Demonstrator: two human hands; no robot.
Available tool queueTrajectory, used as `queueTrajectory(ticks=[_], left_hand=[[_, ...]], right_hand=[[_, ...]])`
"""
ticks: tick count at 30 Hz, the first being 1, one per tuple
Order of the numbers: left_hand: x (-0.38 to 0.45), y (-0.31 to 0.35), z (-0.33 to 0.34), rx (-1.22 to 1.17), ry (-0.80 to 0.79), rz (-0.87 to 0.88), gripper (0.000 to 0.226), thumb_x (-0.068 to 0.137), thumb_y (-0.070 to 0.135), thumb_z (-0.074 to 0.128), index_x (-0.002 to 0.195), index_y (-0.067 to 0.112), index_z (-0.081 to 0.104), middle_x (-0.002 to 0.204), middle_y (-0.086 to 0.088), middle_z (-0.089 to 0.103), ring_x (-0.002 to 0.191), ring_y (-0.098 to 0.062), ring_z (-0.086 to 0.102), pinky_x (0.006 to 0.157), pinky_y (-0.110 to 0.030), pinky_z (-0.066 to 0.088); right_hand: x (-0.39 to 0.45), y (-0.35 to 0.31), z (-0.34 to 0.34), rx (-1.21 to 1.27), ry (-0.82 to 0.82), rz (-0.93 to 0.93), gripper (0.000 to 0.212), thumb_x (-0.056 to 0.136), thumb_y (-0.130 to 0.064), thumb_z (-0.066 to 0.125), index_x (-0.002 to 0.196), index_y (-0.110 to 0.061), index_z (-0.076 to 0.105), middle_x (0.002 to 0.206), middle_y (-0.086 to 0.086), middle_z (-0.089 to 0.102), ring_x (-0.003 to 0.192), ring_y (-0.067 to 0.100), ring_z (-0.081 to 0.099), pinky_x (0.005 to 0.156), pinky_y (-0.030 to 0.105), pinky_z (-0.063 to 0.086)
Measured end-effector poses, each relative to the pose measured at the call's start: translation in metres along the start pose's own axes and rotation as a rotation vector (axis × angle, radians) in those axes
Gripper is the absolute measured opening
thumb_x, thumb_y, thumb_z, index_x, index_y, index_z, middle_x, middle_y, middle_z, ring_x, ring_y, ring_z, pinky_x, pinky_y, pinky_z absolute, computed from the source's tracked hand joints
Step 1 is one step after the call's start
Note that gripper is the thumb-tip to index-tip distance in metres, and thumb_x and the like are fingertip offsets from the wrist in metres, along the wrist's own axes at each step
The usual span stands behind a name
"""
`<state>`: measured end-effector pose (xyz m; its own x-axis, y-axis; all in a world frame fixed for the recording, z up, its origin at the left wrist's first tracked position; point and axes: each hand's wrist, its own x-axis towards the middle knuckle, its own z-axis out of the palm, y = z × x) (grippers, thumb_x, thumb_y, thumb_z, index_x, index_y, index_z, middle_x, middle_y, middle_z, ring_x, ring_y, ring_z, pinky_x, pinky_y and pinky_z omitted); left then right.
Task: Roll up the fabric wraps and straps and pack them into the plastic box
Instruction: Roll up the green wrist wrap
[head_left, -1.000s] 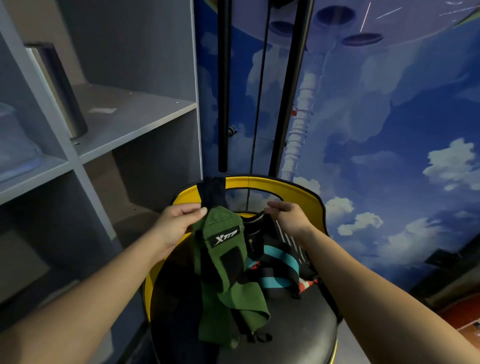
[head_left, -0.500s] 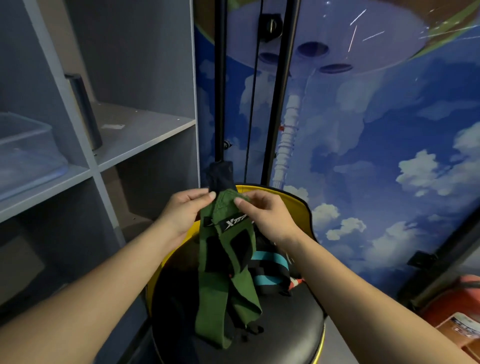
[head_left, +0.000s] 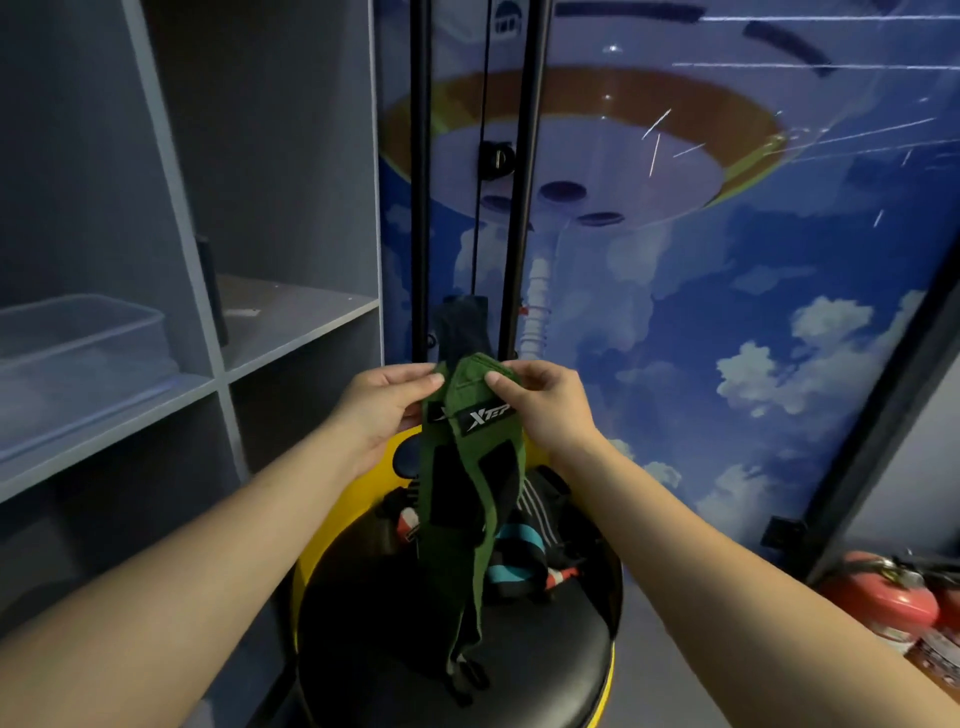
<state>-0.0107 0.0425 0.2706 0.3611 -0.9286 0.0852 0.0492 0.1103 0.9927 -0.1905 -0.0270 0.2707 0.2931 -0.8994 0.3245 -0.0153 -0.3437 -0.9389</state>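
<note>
- My left hand (head_left: 382, 410) and right hand (head_left: 540, 405) both pinch the green wrap (head_left: 470, 467) at its top.
- I read its black label (head_left: 485, 417) as "XTEP".

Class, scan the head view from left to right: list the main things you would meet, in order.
Clear plastic box on the shelf → left hand → green fabric wrap → right hand → red fire extinguisher.

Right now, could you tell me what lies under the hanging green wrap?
Under the green wrap a pile of straps lies on the black stool seat. The wrap covers part of that pile.
</note>
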Motion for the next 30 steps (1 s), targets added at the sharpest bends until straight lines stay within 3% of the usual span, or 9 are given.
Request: queueTrajectory(ticks=[2,4,7,9,12,18,26,28,30], left_hand=[[-0.007,0.009,0.002,0.051,0.022,0.025,0.015,0.089,0.009,0.073,0.102,0.017,0.075,0.101,-0.011,0.078,0.095,-0.027,0.072,0.095,-0.042,0.056],[-0.011,0.017,0.002,0.151,0.053,0.088,0.011,0.087,0.013,0.077,0.095,0.021,0.075,0.099,-0.006,0.078,0.096,-0.023,0.072,0.096,-0.039,0.055],[-0.019,0.029,0.004,0.299,0.136,0.182,0.012,0.087,0.019,0.079,0.098,0.022,0.074,0.094,0.007,0.074,0.089,-0.006,0.069,0.079,-0.020,0.050],[-0.023,0.033,0.005,0.298,0.188,0.214,0.011,0.087,0.019,0.079,0.095,0.024,0.073,0.091,0.008,0.073,0.088,-0.007,0.069,0.078,-0.021,0.049],[-0.027,0.037,0.006,0.303,0.255,0.228,0.009,0.086,0.019,0.079,0.093,0.023,0.074,0.090,0.005,0.074,0.087,-0.009,0.070,0.078,-0.022,0.049],[-0.029,0.041,-0.007,0.243,0.357,0.190,0.010,0.087,0.019,0.079,0.096,0.020,0.077,0.086,0.008,0.073,0.075,-0.002,0.064,0.060,-0.016,0.042],[-0.030,0.041,-0.009,0.134,0.226,0.164,0.012,0.083,0.021,0.083,0.090,0.028,0.076,0.093,0.007,0.076,0.091,-0.008,0.069,0.082,-0.023,0.048],[-0.031,0.045,-0.007,0.058,0.208,0.134,0.012,0.083,0.020,0.082,0.092,0.023,0.076,0.093,0.003,0.077,0.088,-0.009,0.068,0.080,-0.024,0.049],[-0.031,0.050,-0.004,-0.040,0.184,0.111,0.011,0.084,0.014,0.080,0.093,0.016,0.075,0.085,0.002,0.077,0.076,-0.008,0.068,0.068,-0.019,0.049]], right_hand=[[-0.007,-0.010,-0.003,0.006,0.022,-0.013,0.006,0.088,-0.022,0.078,0.093,-0.018,0.078,0.085,-0.002,0.078,0.080,0.015,0.075,0.072,0.030,0.060],[-0.013,-0.017,-0.006,-0.019,0.040,-0.033,0.011,0.087,-0.026,0.079,0.096,-0.020,0.080,0.087,-0.004,0.078,0.083,0.014,0.075,0.078,0.034,0.062],[-0.019,-0.025,-0.010,-0.186,0.093,-0.096,0.017,0.086,-0.032,0.079,0.099,-0.021,0.081,0.085,-0.008,0.077,0.084,0.007,0.073,0.083,0.032,0.060],[-0.022,-0.032,-0.012,-0.222,0.084,-0.101,0.021,0.087,-0.035,0.079,0.101,-0.020,0.081,0.086,-0.008,0.077,0.085,0.009,0.073,0.085,0.035,0.060],[-0.028,-0.042,-0.013,-0.128,0.008,-0.052,0.018,0.090,-0.031,0.075,0.101,-0.018,0.080,0.088,-0.003,0.079,0.086,0.015,0.075,0.084,0.039,0.061],[-0.037,-0.065,-0.023,0.191,-0.067,-0.018,0.017,0.096,-0.015,0.067,0.105,-0.004,0.077,0.098,0.011,0.078,0.089,0.018,0.075,0.071,0.021,0.056],[-0.042,-0.077,-0.018,0.234,-0.091,-0.015,0.018,0.096,-0.014,0.068,0.107,-0.003,0.076,0.100,0.011,0.078,0.086,0.014,0.074,0.069,0.017,0.055],[-0.043,-0.078,-0.014,0.288,-0.099,-0.009,0.020,0.095,-0.015,0.068,0.109,-0.003,0.075,0.103,0.011,0.077,0.090,0.016,0.074,0.071,0.019,0.056],[-0.044,-0.080,-0.010,0.321,-0.098,-0.018,0.019,0.095,-0.015,0.068,0.110,-0.004,0.075,0.103,0.009,0.078,0.095,0.017,0.074,0.074,0.021,0.056]])
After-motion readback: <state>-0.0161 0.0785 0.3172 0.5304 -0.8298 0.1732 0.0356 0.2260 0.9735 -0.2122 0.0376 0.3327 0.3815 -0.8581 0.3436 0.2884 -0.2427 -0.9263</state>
